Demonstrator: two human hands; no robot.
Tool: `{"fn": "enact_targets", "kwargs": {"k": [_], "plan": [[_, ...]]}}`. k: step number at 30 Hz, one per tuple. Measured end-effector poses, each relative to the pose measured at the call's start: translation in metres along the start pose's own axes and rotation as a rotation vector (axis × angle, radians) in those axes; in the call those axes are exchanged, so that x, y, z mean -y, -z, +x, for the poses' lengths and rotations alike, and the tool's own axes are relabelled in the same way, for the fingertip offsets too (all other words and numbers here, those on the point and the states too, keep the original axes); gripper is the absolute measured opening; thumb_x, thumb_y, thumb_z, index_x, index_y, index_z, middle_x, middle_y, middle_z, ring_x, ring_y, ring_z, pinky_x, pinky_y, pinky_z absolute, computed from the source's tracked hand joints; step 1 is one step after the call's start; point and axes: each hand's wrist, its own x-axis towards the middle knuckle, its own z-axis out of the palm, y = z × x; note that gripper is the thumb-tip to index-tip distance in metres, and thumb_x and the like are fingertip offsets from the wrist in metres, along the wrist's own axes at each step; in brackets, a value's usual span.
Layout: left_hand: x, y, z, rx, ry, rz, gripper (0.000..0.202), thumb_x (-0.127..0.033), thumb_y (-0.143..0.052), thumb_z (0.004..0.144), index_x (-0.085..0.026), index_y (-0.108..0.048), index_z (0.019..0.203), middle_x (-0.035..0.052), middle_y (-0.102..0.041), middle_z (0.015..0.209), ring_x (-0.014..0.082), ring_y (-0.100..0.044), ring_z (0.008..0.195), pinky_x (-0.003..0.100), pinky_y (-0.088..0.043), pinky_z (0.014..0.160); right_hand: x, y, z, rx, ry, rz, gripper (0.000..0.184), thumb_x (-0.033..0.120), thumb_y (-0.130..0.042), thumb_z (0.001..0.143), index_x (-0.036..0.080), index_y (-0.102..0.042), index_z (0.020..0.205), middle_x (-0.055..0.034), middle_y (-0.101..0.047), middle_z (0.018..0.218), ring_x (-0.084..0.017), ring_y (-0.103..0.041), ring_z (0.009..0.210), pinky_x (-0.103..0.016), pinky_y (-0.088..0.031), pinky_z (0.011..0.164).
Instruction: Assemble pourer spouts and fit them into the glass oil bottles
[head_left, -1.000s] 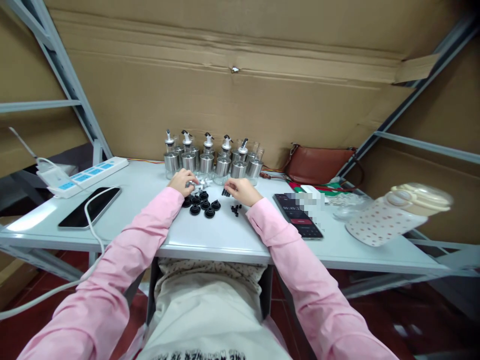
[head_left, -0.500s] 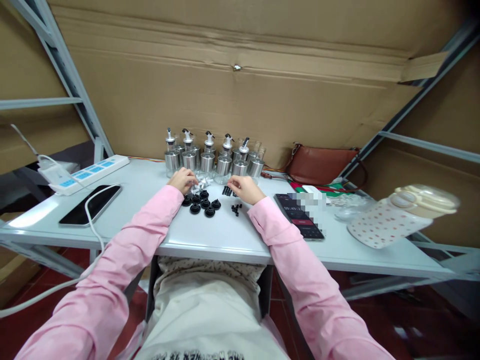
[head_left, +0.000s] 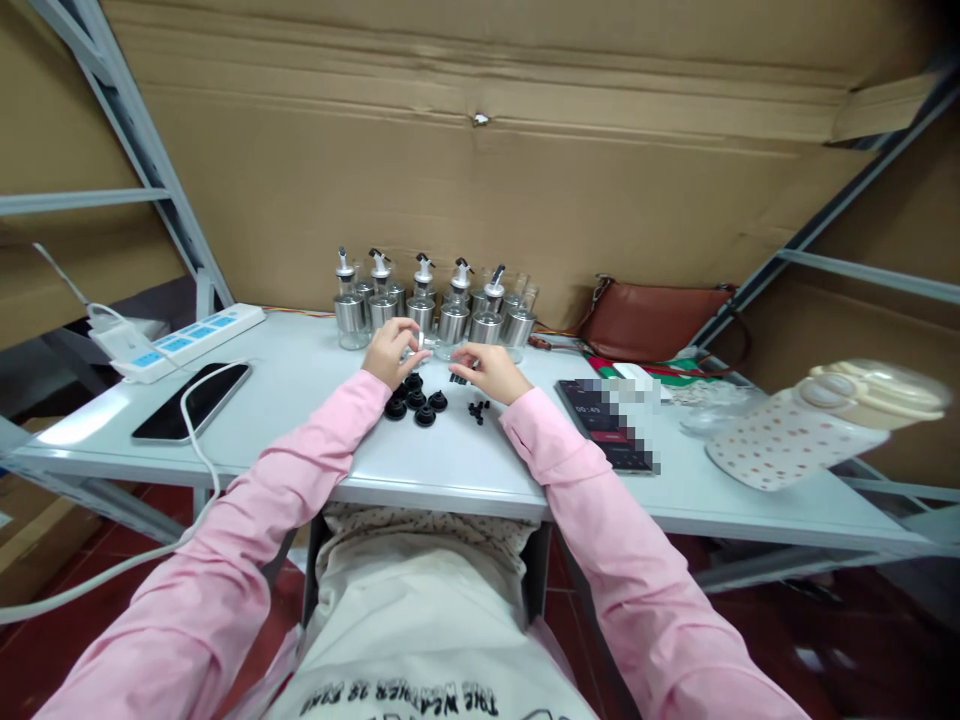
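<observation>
My left hand (head_left: 394,350) is raised a little above the white table (head_left: 450,465), its fingers pinched on a small silver spout piece. My right hand (head_left: 487,370) rests beside it with fingers curled near a thin black strip; what it holds is too small to make out. Several black round caps (head_left: 416,403) lie just in front of my left hand, and tiny black plugs (head_left: 477,409) sit in front of my right. Behind both hands stands a cluster of steel-banded glass oil bottles (head_left: 439,315) with pour spouts.
A phone (head_left: 191,402) on a white cable and a power strip (head_left: 191,340) lie at the left. Another phone (head_left: 611,425), a brown bag (head_left: 656,322) and a spotted cream bottle (head_left: 814,425) on its side are at the right. Cardboard backs the table.
My left hand has lifted off the table with the small silver piece pinched in it. My right hand has shifted slightly. The camera has shifted a little.
</observation>
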Motion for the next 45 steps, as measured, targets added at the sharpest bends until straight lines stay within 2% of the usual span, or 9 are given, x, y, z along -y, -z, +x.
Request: {"fn": "enact_targets", "kwargs": {"k": [7,11,16,20,24,28,32,41,45], "plan": [[-0.019,-0.006,-0.003,-0.017,-0.055,-0.103,0.027,-0.037,-0.050,0.083,-0.016,-0.047,0.067,0.0076,-0.057,0.094,0.0156,-0.055,0.085,0.030,-0.042,0.078,0.001,-0.002,0.000,-0.136,0.178,0.059,0.020,0.035,-0.054,0.079,0.016,-0.060,0.080,-0.0048,-0.058,0.077,-0.013,-0.054,0.070,-0.024,-0.042,0.063],[-0.021,-0.008,-0.003,-0.031,-0.063,-0.153,0.027,-0.038,-0.050,0.082,-0.016,-0.046,0.068,0.0074,-0.056,0.090,0.0146,-0.055,0.083,0.028,-0.044,0.076,0.004,0.001,0.000,-0.193,0.144,0.150,0.020,0.033,-0.049,0.082,0.016,-0.059,0.082,-0.0052,-0.057,0.079,-0.013,-0.053,0.072,-0.023,-0.042,0.062],[-0.015,-0.012,-0.007,0.033,-0.131,-0.107,0.026,-0.042,-0.051,0.081,-0.016,-0.048,0.083,0.0017,-0.056,0.075,0.0115,-0.053,0.065,0.025,-0.045,0.065,0.008,0.004,0.000,-0.203,0.048,0.232,0.019,0.031,-0.048,0.081,0.016,-0.059,0.084,-0.0046,-0.059,0.082,-0.014,-0.054,0.077,-0.023,-0.041,0.065],[-0.015,-0.012,-0.006,0.081,-0.283,-0.064,0.030,-0.039,-0.045,0.086,-0.017,-0.047,0.105,0.0064,-0.058,0.094,0.0110,-0.056,0.069,0.025,-0.046,0.068,0.006,0.004,0.002,-0.175,-0.013,0.345,0.022,0.033,-0.047,0.081,0.015,-0.057,0.085,-0.0042,-0.059,0.084,-0.014,-0.054,0.079,-0.023,-0.041,0.065],[-0.017,-0.009,-0.005,0.144,-0.328,0.019,0.031,-0.037,-0.042,0.088,-0.019,-0.047,0.113,0.0074,-0.059,0.103,0.0131,-0.059,0.078,0.026,-0.047,0.072,0.006,0.003,0.002,-0.147,-0.011,0.383,0.023,0.035,-0.046,0.081,0.015,-0.056,0.086,-0.0037,-0.059,0.085,-0.014,-0.053,0.081,-0.023,-0.040,0.064],[-0.018,-0.008,-0.005,0.175,-0.336,0.056,0.031,-0.034,-0.041,0.088,-0.019,-0.048,0.115,0.0082,-0.059,0.106,0.0160,-0.059,0.091,0.027,-0.047,0.076,0.007,0.003,0.003,-0.148,0.005,0.358,0.022,0.033,-0.044,0.082,0.015,-0.056,0.084,-0.0038,-0.059,0.084,-0.014,-0.053,0.080,-0.024,-0.040,0.067],[-0.022,-0.007,-0.006,0.156,-0.343,0.054,0.027,-0.026,-0.040,0.087,-0.018,-0.050,0.110,0.0083,-0.059,0.105,0.0159,-0.059,0.091,0.027,-0.047,0.075,0.005,0.003,0.002,-0.147,0.005,0.315,0.022,0.033,-0.045,0.081,0.015,-0.057,0.082,-0.0040,-0.058,0.081,-0.014,-0.053,0.078,-0.024,-0.040,0.065],[-0.029,-0.002,-0.006,0.141,-0.351,0.021,0.026,-0.022,-0.046,0.077,-0.016,-0.051,0.102,0.0070,-0.062,0.097,0.0138,-0.060,0.078,0.026,-0.045,0.070,0.003,0.001,0.002,-0.122,-0.031,0.366,0.025,0.036,-0.048,0.078,0.014,-0.061,0.082,-0.0051,-0.060,0.080,-0.014,-0.054,0.076,-0.024,-0.042,0.064],[-0.027,-0.005,-0.006,0.114,-0.368,0.029,0.029,-0.017,-0.046,0.070,-0.016,-0.050,0.099,0.0043,-0.063,0.086,0.0129,-0.058,0.067,0.026,-0.043,0.065,-0.001,0.012,0.001,-0.030,-0.083,0.315,0.028,0.039,-0.052,0.075,0.013,-0.062,0.079,-0.0038,-0.061,0.074,-0.013,-0.054,0.070,-0.024,-0.041,0.062]]}}
